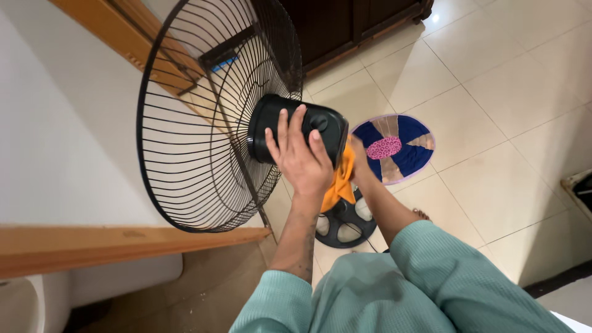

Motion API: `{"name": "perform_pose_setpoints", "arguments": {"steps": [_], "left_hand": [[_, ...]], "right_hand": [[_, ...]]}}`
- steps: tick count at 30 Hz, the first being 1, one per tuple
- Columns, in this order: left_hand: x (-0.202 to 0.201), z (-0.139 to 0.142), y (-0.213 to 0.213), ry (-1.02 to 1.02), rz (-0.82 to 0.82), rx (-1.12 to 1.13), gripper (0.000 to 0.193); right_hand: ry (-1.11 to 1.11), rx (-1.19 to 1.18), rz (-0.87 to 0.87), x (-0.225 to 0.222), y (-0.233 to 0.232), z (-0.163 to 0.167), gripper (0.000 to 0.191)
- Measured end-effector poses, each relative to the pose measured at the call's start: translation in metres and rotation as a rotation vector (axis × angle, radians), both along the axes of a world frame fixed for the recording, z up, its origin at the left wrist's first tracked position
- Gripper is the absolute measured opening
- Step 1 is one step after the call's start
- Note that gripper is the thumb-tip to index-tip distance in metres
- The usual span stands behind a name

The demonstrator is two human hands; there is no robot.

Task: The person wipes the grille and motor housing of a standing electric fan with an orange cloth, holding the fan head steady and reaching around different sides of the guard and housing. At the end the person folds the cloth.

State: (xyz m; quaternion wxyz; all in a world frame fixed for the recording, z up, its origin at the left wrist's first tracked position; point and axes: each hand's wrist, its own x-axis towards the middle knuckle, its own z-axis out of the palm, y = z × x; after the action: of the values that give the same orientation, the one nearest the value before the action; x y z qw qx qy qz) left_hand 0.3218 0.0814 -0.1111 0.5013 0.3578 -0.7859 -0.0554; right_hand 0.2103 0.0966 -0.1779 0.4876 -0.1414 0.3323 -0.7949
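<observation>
Pale glossy floor tiles (493, 179) fill the background, and everything else is placed from the black motor housing (302, 132) of a standing fan, which is seen near the middle of the view; the housing is a stubby drum whose long axis runs from the wire guard (191, 123) at its left end out toward the right and slightly downward; the left hand (300, 157) is laid flat over the near side of the housing, fingers spread upward across its curve and palm pressed on it, so the housing is gripped loosely rather than enclosed; the right hand (359, 161) is set at the right end of the housing, mostly hidden behind an orange cloth (340, 182) that is bunched in it and pressed against the housing's rear and underside; whether its fingers are fully curled on the cloth cannot be told; of the two, the left hand is the nearer to the guard, the right the nearer to the housing's rear cap; directly below the housing the fan's round black base (345, 225) is seen on the floor; to the right of the housing, beyond the cloth, a round blue patchwork mat (398, 148) lies flat; above the housing a dark wooden cabinet (345, 24) is seen; left of the guard a white wall (55, 142) with wooden trim (123, 240) is seen.
</observation>
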Motion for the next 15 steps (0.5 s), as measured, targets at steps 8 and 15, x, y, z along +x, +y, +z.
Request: {"name": "perform_pose_setpoints", "arguments": {"steps": [8,15], "left_hand": [[0.008,0.004,0.019,-0.023,-0.038,-0.009,0.042],[0.013,0.004,0.024,-0.013,-0.024,0.000,0.044]], "right_hand": [[-0.171,-0.215,0.175,0.051,0.010,0.003,0.051],[0.198,-0.229,0.243,0.069,0.004,-0.025,0.054]]}}
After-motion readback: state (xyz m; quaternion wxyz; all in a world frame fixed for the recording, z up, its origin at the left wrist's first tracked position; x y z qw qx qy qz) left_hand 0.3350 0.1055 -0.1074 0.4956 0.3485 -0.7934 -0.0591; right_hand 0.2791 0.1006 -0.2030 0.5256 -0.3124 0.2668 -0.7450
